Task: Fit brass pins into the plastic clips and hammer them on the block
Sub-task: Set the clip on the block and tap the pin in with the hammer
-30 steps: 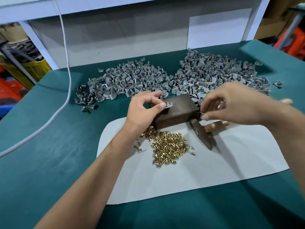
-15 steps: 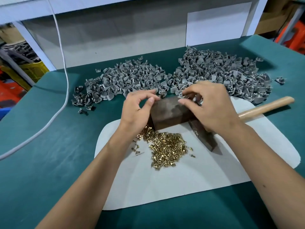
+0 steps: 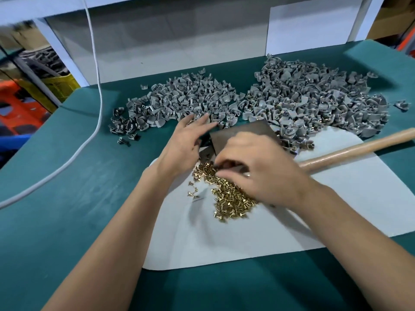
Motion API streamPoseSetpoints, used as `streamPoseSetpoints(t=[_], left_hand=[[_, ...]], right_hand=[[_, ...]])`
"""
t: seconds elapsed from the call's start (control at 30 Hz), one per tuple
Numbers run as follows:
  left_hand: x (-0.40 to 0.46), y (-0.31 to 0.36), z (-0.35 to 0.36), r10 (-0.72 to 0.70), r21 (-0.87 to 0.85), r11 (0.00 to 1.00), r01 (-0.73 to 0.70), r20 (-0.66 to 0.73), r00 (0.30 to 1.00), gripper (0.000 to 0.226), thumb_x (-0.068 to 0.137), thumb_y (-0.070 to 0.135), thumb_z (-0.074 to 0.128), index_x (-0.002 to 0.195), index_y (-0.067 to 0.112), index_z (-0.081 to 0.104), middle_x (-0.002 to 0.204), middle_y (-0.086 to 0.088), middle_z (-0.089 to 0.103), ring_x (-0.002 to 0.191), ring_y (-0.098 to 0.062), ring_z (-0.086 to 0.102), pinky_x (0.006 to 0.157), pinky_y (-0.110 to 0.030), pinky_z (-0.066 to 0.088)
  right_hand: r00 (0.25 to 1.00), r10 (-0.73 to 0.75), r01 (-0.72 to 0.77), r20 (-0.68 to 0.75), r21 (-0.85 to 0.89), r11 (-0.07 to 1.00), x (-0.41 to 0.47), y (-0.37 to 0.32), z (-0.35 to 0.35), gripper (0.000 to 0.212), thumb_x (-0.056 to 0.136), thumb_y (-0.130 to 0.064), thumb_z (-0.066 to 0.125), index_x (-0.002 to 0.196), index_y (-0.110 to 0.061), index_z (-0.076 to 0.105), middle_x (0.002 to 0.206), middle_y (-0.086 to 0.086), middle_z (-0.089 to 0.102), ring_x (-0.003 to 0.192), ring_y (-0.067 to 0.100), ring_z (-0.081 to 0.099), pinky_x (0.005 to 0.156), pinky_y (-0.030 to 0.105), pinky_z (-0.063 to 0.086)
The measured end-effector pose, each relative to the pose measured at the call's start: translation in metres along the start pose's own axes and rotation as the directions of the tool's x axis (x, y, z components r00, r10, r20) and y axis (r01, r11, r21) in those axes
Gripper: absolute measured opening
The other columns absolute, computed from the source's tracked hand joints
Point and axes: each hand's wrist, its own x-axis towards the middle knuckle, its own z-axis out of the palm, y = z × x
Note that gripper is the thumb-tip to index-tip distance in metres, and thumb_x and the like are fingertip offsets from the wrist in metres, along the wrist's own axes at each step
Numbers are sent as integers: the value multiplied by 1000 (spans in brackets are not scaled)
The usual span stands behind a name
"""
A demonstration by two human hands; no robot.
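Though fingertips blur, right hand [image 3: 260, 173] seemingly pinches brass pins [image 3: 229, 198].

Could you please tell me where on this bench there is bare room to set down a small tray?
The green mat is bare left of the white sheet, below the white cable; the sheet's near part is bare too. It is crowded behind, with the grey clip piles, block, brass pins and hammer handle.

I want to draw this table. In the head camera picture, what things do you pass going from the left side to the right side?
White cable → left pile of grey clips → left hand → brass pins → right hand → right pile of grey clips → wooden hammer handle.
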Motion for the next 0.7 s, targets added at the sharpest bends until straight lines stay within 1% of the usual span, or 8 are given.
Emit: streamPoseSetpoints(t=[0.07, 0.17, 0.27, 0.4, 0.5, 0.57, 0.63, 0.7], left_hand=[[2, -8, -2, 26, 25, 999, -27, 22, 999, 70, 89, -18, 45, 149, 17, 51, 162, -5, 36, 157, -26, 14, 128, -32, 2], [4, -17, 0, 16, 21, 1000, -16, 2, 1000, 59, 92, -13, 49, 141, 16, 60, 152, -2, 51, 153, -27, 26, 125, -27, 10], [3, -21, 2, -24, 33, 999, 26, -74, 997, 47, 95, -4, 54, 135, 19, 66, 145, 2, 59, 148, -27, 33, 123, -38, 27], [6, -23, 0, -3, 136, 990, 24, -155, 988, 44, 101, 11, 53, 143, 24, 59, 163, -5, 37, 154, -33, 16, 127, -39, 12], [8, -22, 4, -50, 200, 979, 45, 20, 999, 47, 108, 25, 44, 154, 32, 43, 169, 0, 20, 159, -27, 1, 128, -50, 6], [7, -21, 4, -69, 133, 989, 62, 53, 996, 43, 108, 25, 44, 151, 30, 48, 166, 3, 29, 158, -25, 9, 127, -51, 11], [8, -19, 3, -20, 73, 997, 21, -14, 1000, 35, 106, 19, 49, 139, 21, 63, 157, 1, 47, 153, -26, 26, 126, -44, 20], [7, -17, 3, 20, 51, 999, -16, -98, 995, 26, 101, 14, 58, 121, 14, 74, 137, -2, 65, 137, -25, 49, 117, -39, 34]], right_hand=[[988, -119, 123, 103, -40, 992, 4, -19, 16, 28, 97, -43, 64, 114, -23, 72, 109, -8, 67, 106, 15, 52, 91, 35, 48], [958, -181, 219, 220, -161, 962, 10, -38, 36, 36, 101, -48, 45, 128, -32, 63, 127, -14, 58, 122, 15, 43, 91, 35, 39], [946, -178, 234, 273, -189, 954, 11, -38, 41, 31, 104, -42, 40, 123, -34, 64, 122, -15, 57, 119, 12, 42, 88, 34, 32], [948, -132, 170, 288, -111, 979, 13, -32, 37, 18, 104, -31, 51, 105, -27, 69, 103, -11, 56, 103, 13, 48, 87, 33, 39], [945, -100, 132, 312, -84, 988, 12, -32, 33, 11, 103, -25, 54, 101, -23, 64, 102, -7, 55, 100, 15, 51, 90, 36, 44], [947, -83, 120, 311, -103, 987, 9, -33, 31, 6, 102, -22, 53, 101, -23, 59, 105, -8, 53, 100, 14, 49, 89, 36, 45], [946, -76, 123, 316, -133, 983, 7, -36, 31, 7, 98, -18, 57, 102, -24, 55, 106, -9, 51, 99, 14, 47, 88, 34, 44], [951, -63, 107, 303, -132, 985, 6, -36, 30, 12, 96, -12, 59, 99, -22, 52, 102, -7, 51, 95, 14, 47, 88, 32, 43]])
